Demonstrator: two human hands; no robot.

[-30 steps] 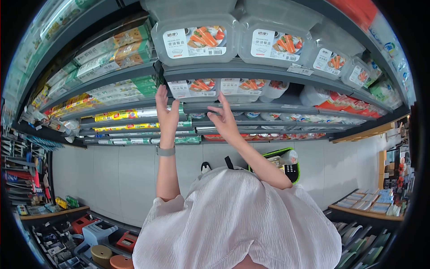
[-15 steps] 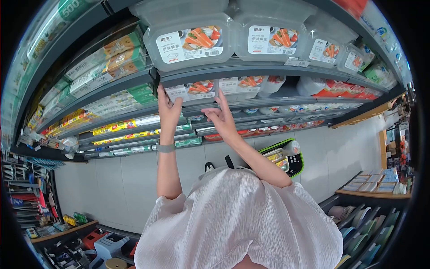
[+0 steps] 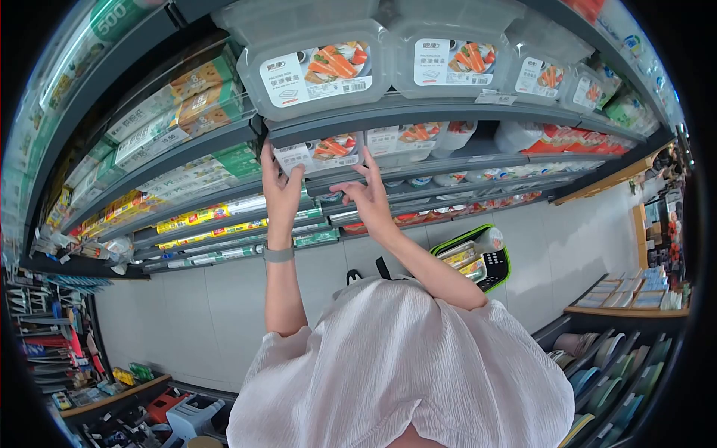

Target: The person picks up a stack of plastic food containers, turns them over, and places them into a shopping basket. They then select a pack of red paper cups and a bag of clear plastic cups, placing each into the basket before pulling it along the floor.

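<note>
On the second shelf down, a clear plastic packing box (image 3: 321,151) with a carrot-picture label sits between my two hands. My left hand (image 3: 281,196) is at its left side, fingers up along the edge and thumb against the lower front. At the box's right side is my right hand (image 3: 367,198), one finger raised to the edge, the others spread apart and bent below it. A similar box (image 3: 403,140) stands just to the right. Larger boxes (image 3: 321,71) with the same kind of label fill the shelf above.
A black basket with a green rim (image 3: 508,257) stands on the floor (image 3: 179,313) at the right, holding packages. Boxed rolls (image 3: 175,112) line the shelves at left. Racks of dishes (image 3: 605,388) are at lower right, and a stool (image 3: 190,418) at lower left.
The fingers of my right hand have shifted slightly beside the box. The view has moved a little; my left hand keeps its place at the box.
</note>
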